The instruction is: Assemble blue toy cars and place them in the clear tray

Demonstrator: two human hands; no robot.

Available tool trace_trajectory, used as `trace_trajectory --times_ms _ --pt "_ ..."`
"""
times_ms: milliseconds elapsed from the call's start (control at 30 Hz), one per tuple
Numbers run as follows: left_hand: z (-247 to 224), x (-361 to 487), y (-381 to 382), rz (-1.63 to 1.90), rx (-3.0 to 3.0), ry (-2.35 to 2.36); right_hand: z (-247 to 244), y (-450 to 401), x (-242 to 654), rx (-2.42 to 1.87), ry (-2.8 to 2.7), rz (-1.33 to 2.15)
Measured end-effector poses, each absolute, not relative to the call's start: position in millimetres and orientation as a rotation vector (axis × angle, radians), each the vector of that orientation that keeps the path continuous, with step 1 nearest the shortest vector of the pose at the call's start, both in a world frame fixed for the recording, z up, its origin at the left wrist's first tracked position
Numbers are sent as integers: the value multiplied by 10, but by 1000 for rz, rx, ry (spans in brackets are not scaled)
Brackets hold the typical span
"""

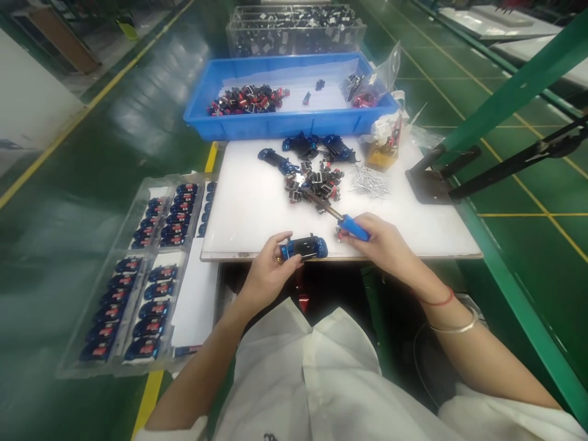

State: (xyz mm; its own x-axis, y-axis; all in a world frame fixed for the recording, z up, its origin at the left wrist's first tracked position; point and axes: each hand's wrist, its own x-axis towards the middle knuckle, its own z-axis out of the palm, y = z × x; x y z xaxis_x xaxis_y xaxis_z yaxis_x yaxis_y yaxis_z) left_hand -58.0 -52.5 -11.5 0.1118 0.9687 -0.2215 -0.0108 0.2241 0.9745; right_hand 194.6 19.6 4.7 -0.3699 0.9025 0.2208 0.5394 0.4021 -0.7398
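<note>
My left hand (266,269) is closed around one end of a blue and black toy car body (305,247), held at the table's front edge. My right hand (383,242) grips what looks like a soldering iron (353,227) by its blue handle, the metal shaft slanting up to the left. A small red and silver part (340,234) shows at the right fingertips; whether they pinch it I cannot tell. Beyond the shaft lies a heap of small black, silver and red parts (321,180). Behind it are several more blue car bodies (339,148).
A blue bin (285,125) with small parts stands at the table's back. Thin metal pins (370,182) and a yellow container (383,158) lie to the right. Clear trays (142,260) of blue cars sit at left. A black bracket (429,184) and green post (509,86) stand right.
</note>
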Motion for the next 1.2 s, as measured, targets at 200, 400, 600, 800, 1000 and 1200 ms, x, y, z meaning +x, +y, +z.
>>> trace_trajectory --times_ms 200,400,600,800,1000,1200 --pt "-47 -442 -499 972 1195 1208 189 11 1777 -1137 -1819 876" --pt "15 -269 -494 1040 1232 1178 90 -106 1644 -1029 -1848 717" --pt "39 -195 -525 1095 1291 1116 -44 -132 1700 -1026 -1822 599" --pt "40 -168 -522 1120 1450 1153 -62 -147 1718 -1032 -1795 533" --pt "35 -158 -510 1141 1500 1171 -78 -135 1718 -1074 -1803 504" --pt "34 -150 -515 1172 1560 1223 -77 -132 1716 -1171 -1812 536"
